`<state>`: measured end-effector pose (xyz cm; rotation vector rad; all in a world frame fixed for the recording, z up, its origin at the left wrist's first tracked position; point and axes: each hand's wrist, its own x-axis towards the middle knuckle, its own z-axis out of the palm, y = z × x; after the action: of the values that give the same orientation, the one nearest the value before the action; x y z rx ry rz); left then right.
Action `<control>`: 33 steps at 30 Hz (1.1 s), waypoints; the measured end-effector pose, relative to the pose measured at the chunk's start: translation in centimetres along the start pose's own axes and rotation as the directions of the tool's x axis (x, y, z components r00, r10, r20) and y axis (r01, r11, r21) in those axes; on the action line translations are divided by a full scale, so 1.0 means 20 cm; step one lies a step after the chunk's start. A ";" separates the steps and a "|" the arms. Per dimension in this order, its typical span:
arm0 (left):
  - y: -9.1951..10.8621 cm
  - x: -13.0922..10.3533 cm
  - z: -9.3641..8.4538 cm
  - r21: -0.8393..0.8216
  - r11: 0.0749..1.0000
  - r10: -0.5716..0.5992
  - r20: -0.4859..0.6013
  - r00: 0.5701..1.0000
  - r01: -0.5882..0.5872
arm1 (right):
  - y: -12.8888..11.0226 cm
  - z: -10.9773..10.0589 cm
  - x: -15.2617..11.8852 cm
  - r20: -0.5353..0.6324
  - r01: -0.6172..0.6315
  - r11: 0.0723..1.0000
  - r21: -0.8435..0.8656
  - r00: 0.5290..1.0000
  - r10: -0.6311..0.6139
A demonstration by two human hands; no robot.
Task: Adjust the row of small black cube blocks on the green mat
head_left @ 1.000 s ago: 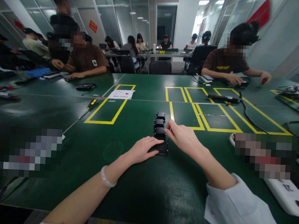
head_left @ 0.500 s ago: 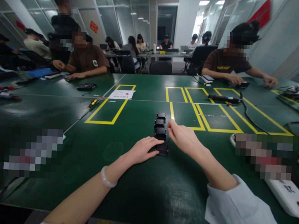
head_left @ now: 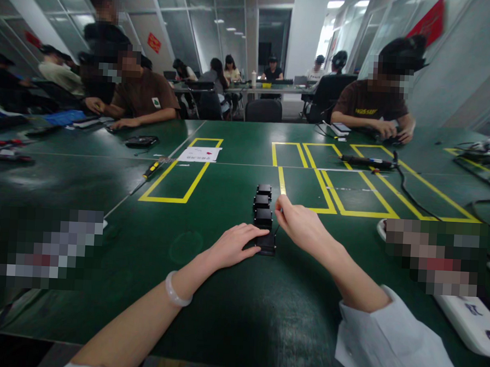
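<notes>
Several black blocks point(head_left: 263, 216) with small pale knobs at their sides stand in a row on the green table point(head_left: 221, 324). My left hand point(head_left: 235, 246) rests against the nearest black block point(head_left: 266, 244), thumb and fingers spread at its left side and over its top. To the right of the row, my right hand point(head_left: 298, 222) is closed in a pinch around a thin dark tool point(head_left: 277, 229) that slants down to the right edge of the nearest block. Most of that tool is hidden by the fingers.
Yellow tape rectangles point(head_left: 164, 199) mark the table beyond. A yellow-black screwdriver point(head_left: 151, 170) and a white paper point(head_left: 199, 154) lie left of centre. A black cabled tool point(head_left: 367, 162) is at the right. White-edged objects, partly pixelated, flank my arms. Persons sit across the table.
My hands and the black blocks have hardly moved. Across the table at the right, a person's outstretched hand has come in toward their other hand.
</notes>
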<state>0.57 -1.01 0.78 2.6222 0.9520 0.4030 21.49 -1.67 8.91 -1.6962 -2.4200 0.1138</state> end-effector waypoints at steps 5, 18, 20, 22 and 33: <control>0.00 0.00 0.00 0.002 1.000 0.000 0.000 1.000 0.000 | -0.01 0.00 0.00 -0.005 0.002 1.000 -0.022 1.000 -0.003; 0.00 0.00 0.00 0.001 1.000 -0.003 0.002 1.000 0.003 | 0.00 0.01 0.00 -0.015 0.001 1.000 -0.020 1.000 -0.001; 0.00 0.00 0.00 0.001 1.000 -0.003 -0.002 1.000 0.003 | 0.00 0.01 0.00 -0.013 0.001 1.000 -0.018 1.000 -0.002; 0.00 0.00 0.01 0.000 1.000 -0.002 -0.006 1.000 0.002 | -0.01 0.01 0.00 -0.012 0.012 1.000 -0.018 1.000 -0.012; 0.00 0.00 0.00 -0.013 1.000 0.003 0.001 1.000 -0.003 | 0.01 0.02 0.00 -0.023 0.019 0.999 -0.027 1.000 -0.020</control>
<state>0.56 -1.01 0.77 2.6122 0.9426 0.4071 21.48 -1.55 8.50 -1.6747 -2.4312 0.0595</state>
